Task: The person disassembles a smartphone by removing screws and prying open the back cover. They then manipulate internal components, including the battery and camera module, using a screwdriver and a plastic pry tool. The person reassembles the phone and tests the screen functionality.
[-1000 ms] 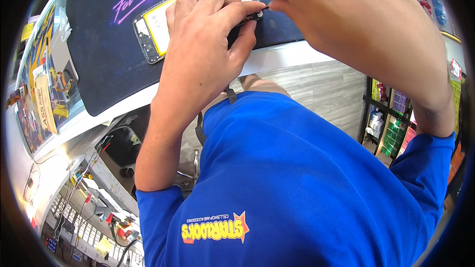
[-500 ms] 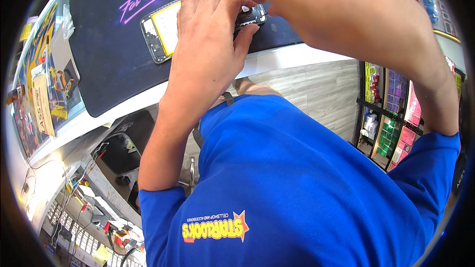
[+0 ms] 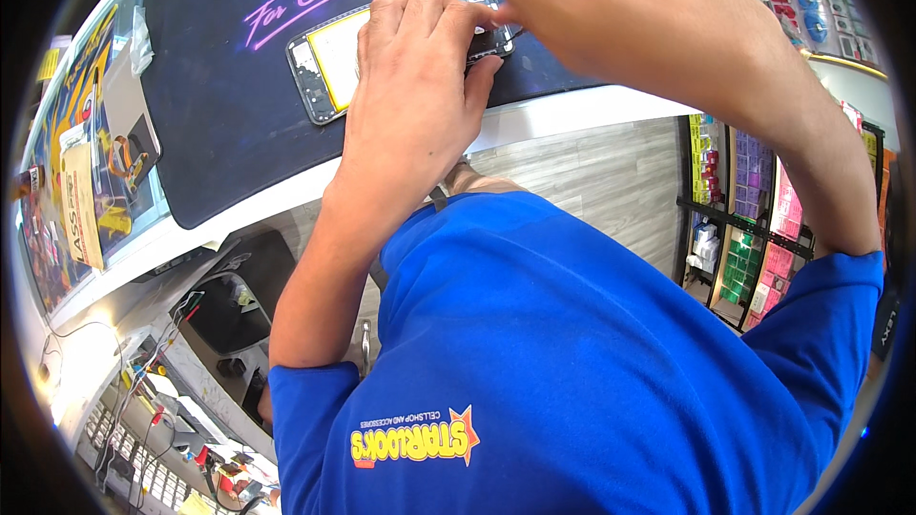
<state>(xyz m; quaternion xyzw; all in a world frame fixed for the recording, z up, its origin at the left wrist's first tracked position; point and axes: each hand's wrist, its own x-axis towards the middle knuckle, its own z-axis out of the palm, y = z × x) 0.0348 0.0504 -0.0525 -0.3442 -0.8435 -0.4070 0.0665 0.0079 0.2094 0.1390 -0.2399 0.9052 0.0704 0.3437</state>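
Observation:
An opened phone [image 3: 329,62], its back off and a yellow battery showing, lies on a dark desk mat [image 3: 219,124] at the top of the view. My left hand [image 3: 415,76] lies flat over the phone and presses it down. My right hand [image 3: 582,10] is pinched at the phone's upper right corner near the camera module; a thin tool may be in its fingers, but the tip is too small to make out. My blue shirt fills the lower part of the view.
The white counter edge [image 3: 572,114] runs under the mat. Colourful display boxes [image 3: 86,181] stand at the left under glass. Cables and small parts [image 3: 162,401] sit on a lower shelf at the bottom left. Racks of packaged accessories [image 3: 744,229] line the right.
Both hands have stayed on the phone. The view has shifted slightly, and my right hand's pinch has crept a little along the phone's upper corner.

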